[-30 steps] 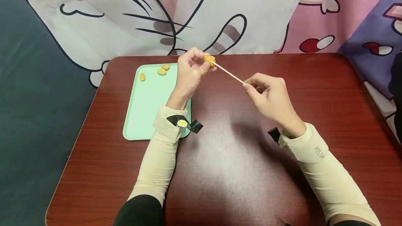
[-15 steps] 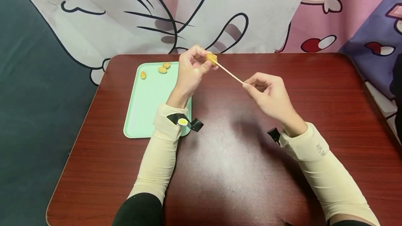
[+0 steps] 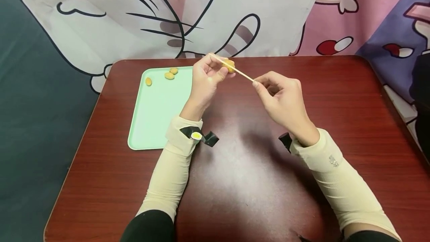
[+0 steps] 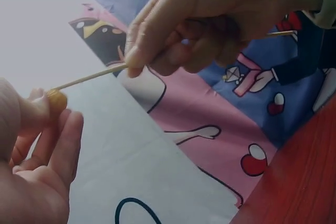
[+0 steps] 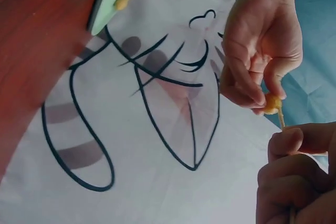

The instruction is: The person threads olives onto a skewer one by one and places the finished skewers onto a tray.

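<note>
Above the table's far edge, my left hand (image 3: 206, 81) pinches a small rounded yellow lump (image 3: 229, 65) between thumb and fingers. My right hand (image 3: 280, 94) pinches a thin wooden stick (image 3: 244, 75) farther right. In the head view the stick slants up-left across the lump, toward the left fingertips. From the left wrist, the stick (image 4: 89, 79) meets the lump (image 4: 56, 102) at its top; whether it is inside cannot be told. Its other end shows behind the right hand. The right wrist view has both hands close together, the lump (image 5: 272, 104) between them.
Left on the brown table (image 3: 242, 182) lies a pale green tray (image 3: 151, 122), partly behind the left arm. Near its far edge rest three small yellow oval pieces (image 3: 169, 75). A cat-print cloth (image 3: 117, 36) hangs just behind the table.
My right hand has moved left and slightly up, closer to the left hand. The stick, earlier ending at the lump's near side, now crosses over it. My left hand still pinches the lump.
</note>
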{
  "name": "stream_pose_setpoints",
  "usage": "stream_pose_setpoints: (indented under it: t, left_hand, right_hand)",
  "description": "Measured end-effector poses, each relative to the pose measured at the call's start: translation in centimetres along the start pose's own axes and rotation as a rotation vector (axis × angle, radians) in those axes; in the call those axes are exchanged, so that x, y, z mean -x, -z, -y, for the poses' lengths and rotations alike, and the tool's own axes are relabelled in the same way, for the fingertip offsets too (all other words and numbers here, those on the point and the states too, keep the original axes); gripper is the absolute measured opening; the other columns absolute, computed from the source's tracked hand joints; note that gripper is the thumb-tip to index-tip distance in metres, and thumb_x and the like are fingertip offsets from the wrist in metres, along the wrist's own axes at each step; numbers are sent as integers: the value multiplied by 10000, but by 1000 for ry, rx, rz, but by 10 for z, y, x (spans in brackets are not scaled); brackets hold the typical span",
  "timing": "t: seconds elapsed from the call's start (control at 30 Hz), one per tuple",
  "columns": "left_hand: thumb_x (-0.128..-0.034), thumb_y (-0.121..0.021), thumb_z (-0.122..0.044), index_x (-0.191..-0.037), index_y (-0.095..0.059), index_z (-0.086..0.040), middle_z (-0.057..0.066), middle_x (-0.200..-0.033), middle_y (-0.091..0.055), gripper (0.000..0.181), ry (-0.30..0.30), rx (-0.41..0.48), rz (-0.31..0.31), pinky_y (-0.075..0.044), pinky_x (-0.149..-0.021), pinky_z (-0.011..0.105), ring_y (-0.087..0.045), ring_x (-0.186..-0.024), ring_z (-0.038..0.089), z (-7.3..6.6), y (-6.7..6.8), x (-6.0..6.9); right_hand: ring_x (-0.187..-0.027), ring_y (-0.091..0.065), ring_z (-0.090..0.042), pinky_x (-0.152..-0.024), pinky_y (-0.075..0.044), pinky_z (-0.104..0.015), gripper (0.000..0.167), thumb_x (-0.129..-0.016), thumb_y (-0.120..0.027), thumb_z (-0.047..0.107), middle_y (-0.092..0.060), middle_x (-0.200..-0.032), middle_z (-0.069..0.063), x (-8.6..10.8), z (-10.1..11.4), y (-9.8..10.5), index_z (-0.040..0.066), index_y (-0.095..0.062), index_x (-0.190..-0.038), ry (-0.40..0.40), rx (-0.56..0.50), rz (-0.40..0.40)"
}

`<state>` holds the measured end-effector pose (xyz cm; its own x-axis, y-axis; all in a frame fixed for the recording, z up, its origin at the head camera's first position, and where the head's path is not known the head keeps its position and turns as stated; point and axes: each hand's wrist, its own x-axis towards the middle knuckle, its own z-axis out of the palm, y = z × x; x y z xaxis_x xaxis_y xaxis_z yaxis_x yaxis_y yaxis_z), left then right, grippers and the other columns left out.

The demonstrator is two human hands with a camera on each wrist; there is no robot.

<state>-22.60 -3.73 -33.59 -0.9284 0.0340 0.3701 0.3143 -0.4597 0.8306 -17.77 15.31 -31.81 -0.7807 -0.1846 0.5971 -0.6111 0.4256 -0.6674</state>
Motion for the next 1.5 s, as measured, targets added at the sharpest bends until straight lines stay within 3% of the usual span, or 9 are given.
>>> stream_pose_setpoints:
  t: [0.17,0.47,0.57,0.73,0.83,0.9,1.03,1.17,1.5]
  left_hand:
    - [-883,-527,248,-847,-602,-15,39,-878,-678,275,-17,4,-6,-615,-700,266,-678,-755,124,-4,-4,3]
    - [-863,-553,251,-886,-561,100,42,-890,-639,154,-61,-62,80,-619,-711,308,-664,-766,133,-3,-10,3]
    - [-902,-577,174,-997,-552,111,52,-904,-638,117,-58,21,148,-619,-700,308,-658,-766,157,-2,-9,5]
    - [-898,-708,-76,-1148,-546,105,89,-1009,-644,348,-62,143,262,-610,-688,290,-652,-806,188,-2,-4,8]
    - [-914,-604,113,-1111,-580,72,110,-1045,-647,202,-76,136,261,-603,-677,285,-655,-823,195,-5,-5,10]
    - [-880,-476,251,-1103,-584,75,114,-1033,-658,304,-79,136,246,-598,-666,281,-661,-822,194,-6,-7,11]
    - [-857,-445,297,-1146,-518,194,97,-1000,-688,315,-81,159,222,-588,-643,261,-670,-807,185,-10,-11,12]
    - [-845,-454,307,-1164,-461,248,82,-979,-692,325,-99,142,213,-582,-632,253,-662,-791,181,-13,-13,12]
    - [-805,-535,330,-996,-540,198,79,-906,-678,232,-63,65,105,-613,-692,267,-655,-727,139,-22,-19,11]
  right_hand:
    - [-497,-460,-81,-443,-363,-176,65,-909,-676,-4,-619,-650,-3,0,7,4,5,-737,-889,-74,-84,6]
    - [-535,-533,-121,-463,-437,-195,47,-895,-700,2,-620,-622,13,1,7,17,-30,-718,-867,-323,-267,77]
    - [-491,-463,-107,-399,-348,-203,62,-905,-695,20,-583,-604,16,1,5,19,28,-721,-849,-423,-409,127]
    - [-427,-281,-110,-373,-90,-267,104,-944,-649,27,-511,-597,-7,3,5,20,64,-699,-861,-604,-713,205]
    - [-442,-233,-108,-415,-36,-252,134,-972,-610,39,-476,-599,-1,3,7,19,72,-691,-872,-688,-858,251]
    - [-451,-211,-101,-428,-32,-225,161,-985,-582,33,-465,-594,4,3,7,18,79,-687,-873,-730,-943,276]
    - [-466,-180,-99,-441,-51,-197,185,-997,-550,14,-462,-595,1,5,7,17,76,-679,-880,-761,-1068,315]
    - [-470,-172,-103,-441,-47,-194,182,-1000,-544,10,-466,-607,-9,5,8,17,68,-676,-889,-747,-1094,323]
    - [-448,-219,-121,-419,-45,-230,159,-963,-593,-17,-494,-592,-18,2,14,18,54,-699,-869,-660,-904,188]
